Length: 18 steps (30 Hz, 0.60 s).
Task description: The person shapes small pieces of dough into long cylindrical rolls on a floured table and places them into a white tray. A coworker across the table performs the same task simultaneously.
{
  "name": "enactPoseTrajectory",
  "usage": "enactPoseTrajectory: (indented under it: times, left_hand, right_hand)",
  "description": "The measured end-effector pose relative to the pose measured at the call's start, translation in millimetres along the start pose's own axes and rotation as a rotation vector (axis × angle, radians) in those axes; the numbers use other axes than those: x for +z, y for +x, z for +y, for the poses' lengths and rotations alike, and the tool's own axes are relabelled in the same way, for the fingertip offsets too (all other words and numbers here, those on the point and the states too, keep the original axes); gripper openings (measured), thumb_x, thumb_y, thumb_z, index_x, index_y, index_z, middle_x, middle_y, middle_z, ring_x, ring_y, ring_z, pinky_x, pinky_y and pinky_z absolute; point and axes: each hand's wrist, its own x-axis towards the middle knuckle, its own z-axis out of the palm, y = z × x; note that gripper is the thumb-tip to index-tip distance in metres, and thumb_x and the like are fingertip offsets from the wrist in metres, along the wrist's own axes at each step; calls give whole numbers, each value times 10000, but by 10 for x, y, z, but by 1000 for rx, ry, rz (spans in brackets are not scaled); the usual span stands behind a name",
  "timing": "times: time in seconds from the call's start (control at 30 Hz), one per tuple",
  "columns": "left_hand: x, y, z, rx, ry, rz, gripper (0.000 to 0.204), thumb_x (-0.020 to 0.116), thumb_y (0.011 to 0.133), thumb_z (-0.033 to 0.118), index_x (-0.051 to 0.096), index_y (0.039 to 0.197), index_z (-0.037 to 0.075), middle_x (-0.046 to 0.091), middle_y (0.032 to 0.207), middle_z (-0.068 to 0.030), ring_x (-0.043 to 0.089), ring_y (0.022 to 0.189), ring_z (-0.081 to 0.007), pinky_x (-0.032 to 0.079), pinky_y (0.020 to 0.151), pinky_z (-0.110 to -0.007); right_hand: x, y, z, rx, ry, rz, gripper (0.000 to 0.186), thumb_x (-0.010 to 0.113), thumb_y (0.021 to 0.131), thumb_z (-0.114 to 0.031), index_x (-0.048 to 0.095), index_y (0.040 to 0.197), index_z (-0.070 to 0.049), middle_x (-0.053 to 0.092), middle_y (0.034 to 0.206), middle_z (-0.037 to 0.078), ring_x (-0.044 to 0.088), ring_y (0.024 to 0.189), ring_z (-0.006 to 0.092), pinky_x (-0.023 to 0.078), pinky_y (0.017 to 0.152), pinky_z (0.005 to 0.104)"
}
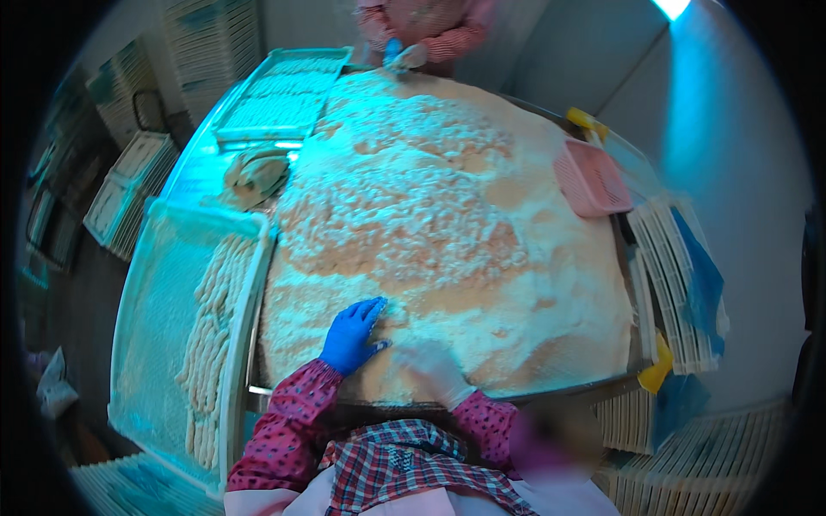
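Observation:
My left hand [351, 334], in a blue glove, rests at the near edge of a broad heap of pale crumbs [404, 215]. Its fingers are stretched out, with the thumb apart, and I see nothing held in it. Close by on the right, my right hand [433, 370] in a whitish glove is over the same crumbs, smeared by motion. Whether it holds anything is hidden. Many small coated lumps [430, 193] lie in the middle of the heap. Left of my left hand, a large tray [151, 327] carries rows of thin, crumb-coated sticks [211, 331].
A filled tray [284, 95] stands at the far left, with a crumpled cloth-like bundle [256, 176] nearer me. A pink basket [592, 178] sits at the right edge beside stacked trays [675, 284]. Across the table stands another person [426, 26] with gloved hands together.

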Motion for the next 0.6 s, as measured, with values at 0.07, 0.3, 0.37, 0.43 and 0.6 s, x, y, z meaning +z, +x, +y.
enactPoseTrajectory:
  times: [0.07, 0.3, 0.37, 0.43, 0.6]
  left_hand:
    - [257, 159, -76, -16, 11, 14, 587, 711, 690, 197, 507, 1234, 118, 561, 1160, -108, 517, 1033, -339, 441, 871, -419]
    - [461, 180, 7, 182, 182, 55, 386, 587, 744, 84, 593, 1123, 159, 609, 1066, -89, 575, 926, -295, 473, 784, -390]
    - [67, 80, -206, 24, 83, 164, 367, 581, 701, 26, 635, 1048, 132, 639, 937, -109, 596, 816, -316, 491, 722, -385]
    - [-155, -158, -435, -322, -274, 299, 347, 590, 799, 5, 603, 1135, 91, 639, 1025, -98, 614, 947, -238, 480, 814, -306]
    - [-843, 138, -283, -584, -939, 571, 366, 570, 883, 67, 500, 1229, -28, 581, 1152, -109, 572, 1031, -187, 465, 887, -300]
  right_hand:
    - [-283, -148, 349, 353, 155, 242, 258, 643, 737, -153, 603, 981, -78, 580, 1054, 129, 542, 972, 318, 415, 879, 393]
    - [-416, -369, 562, 276, -58, 195, 270, 608, 763, -137, 613, 1030, -95, 568, 1067, 136, 527, 1013, 315, 417, 894, 401]
    - [-385, -289, 477, 256, 17, 188, 255, 587, 765, -90, 620, 1018, -98, 571, 1069, 125, 531, 1027, 299, 425, 897, 373]
    - [-238, -141, 575, 454, 242, 345, 267, 564, 773, -68, 610, 1034, -98, 573, 1056, 120, 529, 1019, 296, 430, 878, 368]
    - [165, 600, 211, 368, 317, 366, 246, 559, 796, -67, 591, 1040, -83, 571, 1020, 128, 548, 939, 300, 440, 810, 369]
